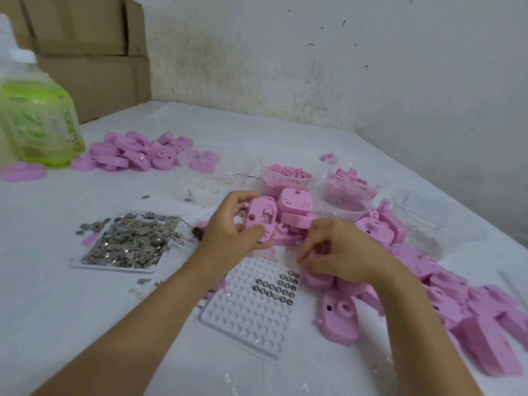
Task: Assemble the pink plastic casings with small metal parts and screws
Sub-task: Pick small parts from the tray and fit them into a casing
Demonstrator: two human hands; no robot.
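My left hand [228, 228] grips a pink plastic casing [263, 217] with its open inner side facing me, lifted above the table. My right hand [338, 250] hovers with curled fingers over the top right corner of a white dimpled tray [245, 312], where several round button cells [278, 285] sit. Whether its fingertips pinch anything is hidden. A flat tray of small metal parts [128, 242] lies to the left of my left hand. More pink casings [445, 290] are heaped to the right.
Clear tubs of pink pellets [287, 178] and pink bits [347, 192] stand behind my hands. Another pile of pink casings [134, 151] lies at the far left by a green bottle [40, 121]. Cardboard boxes [94, 47] stand against the wall.
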